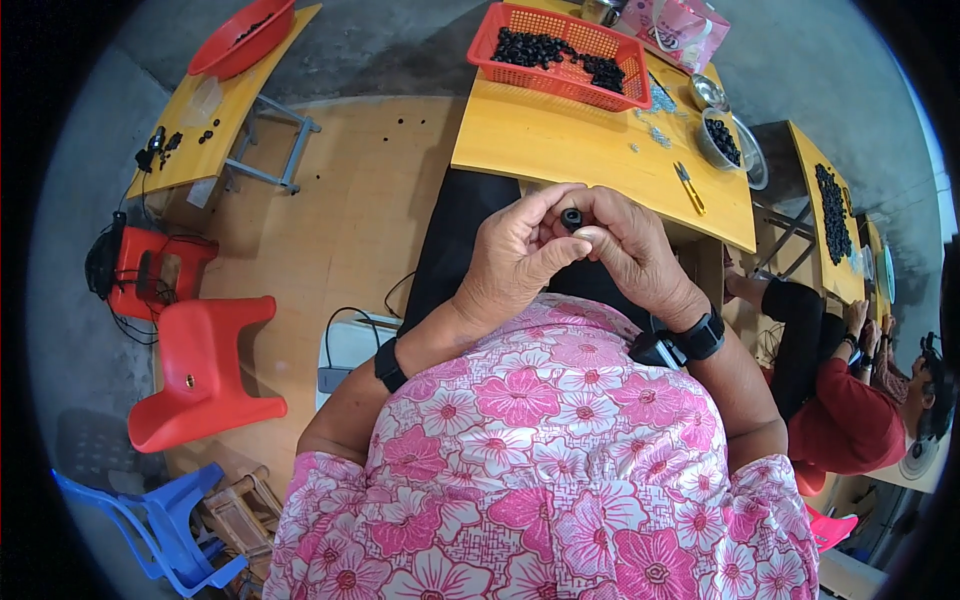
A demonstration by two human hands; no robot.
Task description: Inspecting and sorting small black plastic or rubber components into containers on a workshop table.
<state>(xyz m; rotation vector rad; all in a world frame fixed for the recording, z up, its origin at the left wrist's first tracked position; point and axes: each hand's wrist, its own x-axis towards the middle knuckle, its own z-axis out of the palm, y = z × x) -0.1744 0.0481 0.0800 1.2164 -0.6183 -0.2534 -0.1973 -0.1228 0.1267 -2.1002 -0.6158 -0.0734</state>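
A small round black part with a hole in its end is pinched between my two hands, just in front of the table's near edge. My left hand has its thumb and fingers closed on one side of it. On the other side, the thumb and bent fingers of my right hand close on the same part. Fingertips hide much of the piece, so its full shape cannot be made out. Beyond my hands, a red plastic basket on the yellow table holds many similar black parts.
Yellow-handled snips lie on the table near a clear tub of black parts and small clear bits. At right a person in red works at another table. Red chairs and a blue chair stand at left.
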